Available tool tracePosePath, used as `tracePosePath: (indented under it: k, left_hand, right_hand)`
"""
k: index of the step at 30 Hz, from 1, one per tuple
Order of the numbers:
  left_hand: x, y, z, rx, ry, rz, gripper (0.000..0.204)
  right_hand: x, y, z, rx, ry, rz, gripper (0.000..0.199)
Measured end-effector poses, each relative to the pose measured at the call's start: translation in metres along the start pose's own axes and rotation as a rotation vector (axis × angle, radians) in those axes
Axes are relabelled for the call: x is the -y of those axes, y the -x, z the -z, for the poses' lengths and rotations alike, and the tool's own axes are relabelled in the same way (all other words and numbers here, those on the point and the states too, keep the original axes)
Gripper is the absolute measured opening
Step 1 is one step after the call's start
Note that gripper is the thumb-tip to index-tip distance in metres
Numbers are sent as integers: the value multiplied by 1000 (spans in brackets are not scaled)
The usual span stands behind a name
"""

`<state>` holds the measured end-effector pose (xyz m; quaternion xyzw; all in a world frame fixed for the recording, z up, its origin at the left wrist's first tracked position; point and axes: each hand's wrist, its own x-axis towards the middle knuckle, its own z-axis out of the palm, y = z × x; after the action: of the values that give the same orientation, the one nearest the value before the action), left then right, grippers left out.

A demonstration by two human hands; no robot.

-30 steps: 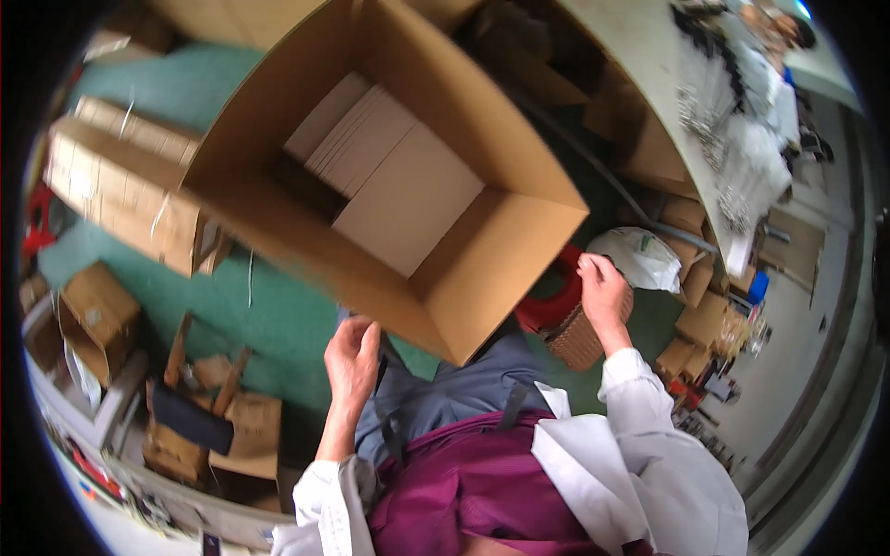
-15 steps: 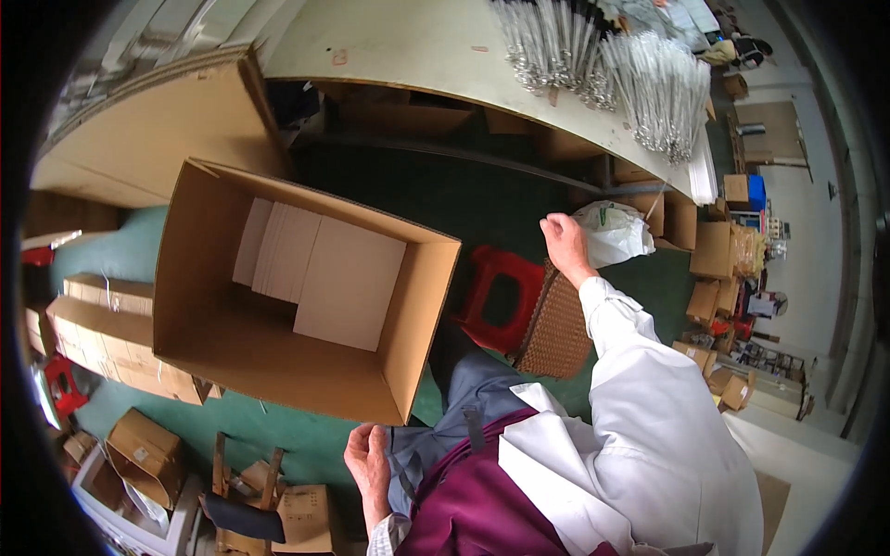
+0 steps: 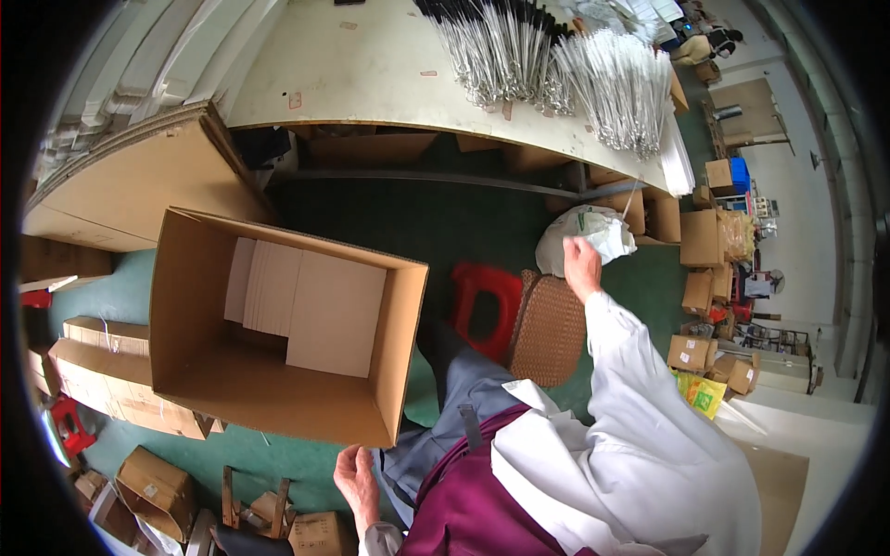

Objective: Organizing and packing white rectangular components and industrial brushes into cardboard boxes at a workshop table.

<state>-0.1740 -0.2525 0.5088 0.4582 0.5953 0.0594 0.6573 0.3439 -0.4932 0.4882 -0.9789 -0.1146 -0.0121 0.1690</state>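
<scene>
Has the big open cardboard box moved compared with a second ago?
Yes. The open cardboard box has come down beside the left hand, away from the red stool it overlapped.

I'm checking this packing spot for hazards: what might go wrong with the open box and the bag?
The big open brown cardboard box is steadied only by the left hand at its near corner, so it might tip. The right hand stretches far out to the white plastic bag, past the red plastic stool; a stumble seems possible.

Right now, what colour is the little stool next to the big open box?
Red; the stool shows best in the head view.
</scene>
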Motion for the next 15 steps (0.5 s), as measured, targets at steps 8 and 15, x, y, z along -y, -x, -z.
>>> tracePosePath:
  k: [8, 15]
  left_hand:
    - [-50, -2, -78, -93, -18, 54, 18]
    - [-152, -52, -142, 24, -76, -92, 15]
  right_hand:
    - [69, -213, -57, -114, -72, 289, 28]
    - [64, -249, -81, -191, -55, 401, 24]
